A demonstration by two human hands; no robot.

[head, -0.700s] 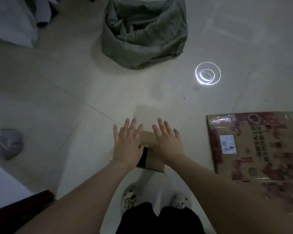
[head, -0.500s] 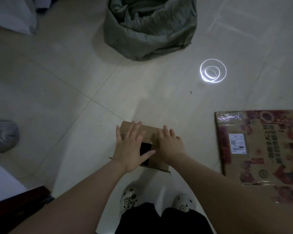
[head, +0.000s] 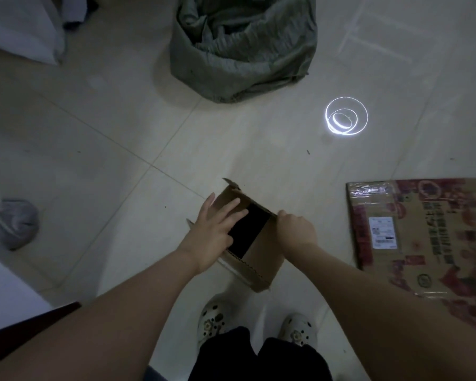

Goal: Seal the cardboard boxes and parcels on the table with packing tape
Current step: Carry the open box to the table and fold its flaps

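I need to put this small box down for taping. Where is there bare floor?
Bare tiles lie between the small box and the grey-green sack, and leftward toward the grey bundle. A narrower strip runs between the box and the large printed carton. It is crowded by the shoes underneath.

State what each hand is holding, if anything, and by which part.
Right hand pinches the small cardboard box by its right top edge. Left hand lies open, fingers flat on the box's left flap, gripping nothing.
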